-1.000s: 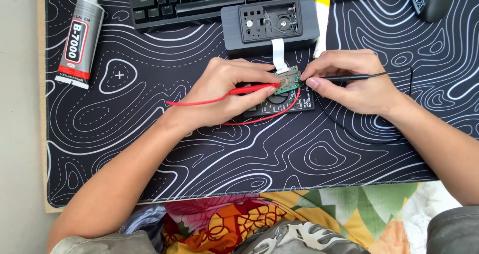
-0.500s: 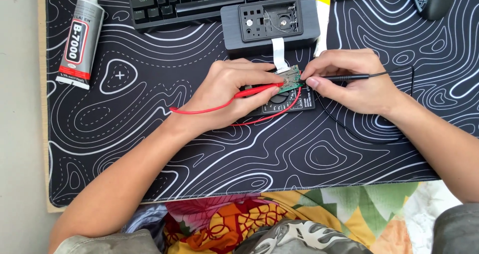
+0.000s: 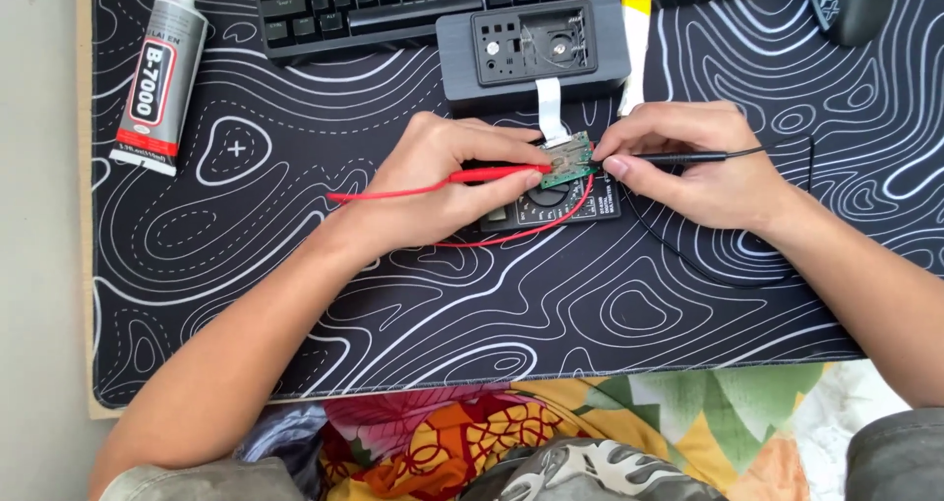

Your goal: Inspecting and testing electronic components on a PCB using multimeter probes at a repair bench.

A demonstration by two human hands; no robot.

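My left hand (image 3: 447, 181) holds a red test probe (image 3: 487, 176) with its tip on a small green circuit board (image 3: 567, 160). My right hand (image 3: 688, 162) holds a black test probe (image 3: 683, 156) whose tip meets the same board from the right. The board hangs by a white ribbon cable (image 3: 549, 106) from an open dark grey device case (image 3: 536, 49). Under the board lies a black multimeter (image 3: 560, 206), partly hidden by my hands. Red and black leads trail over the black patterned desk mat (image 3: 295, 265).
A tube of glue (image 3: 159, 78) lies at the mat's upper left. A black keyboard (image 3: 413, 4) runs along the top, a yellow-handled tool (image 3: 636, 29) beside the case, a dark mouse (image 3: 846, 0) at the top right. Colourful cloth (image 3: 551, 432) covers my lap below.
Both hands stay on the board with the probes. The red lead by my left wrist has shifted slightly; otherwise nothing has moved.
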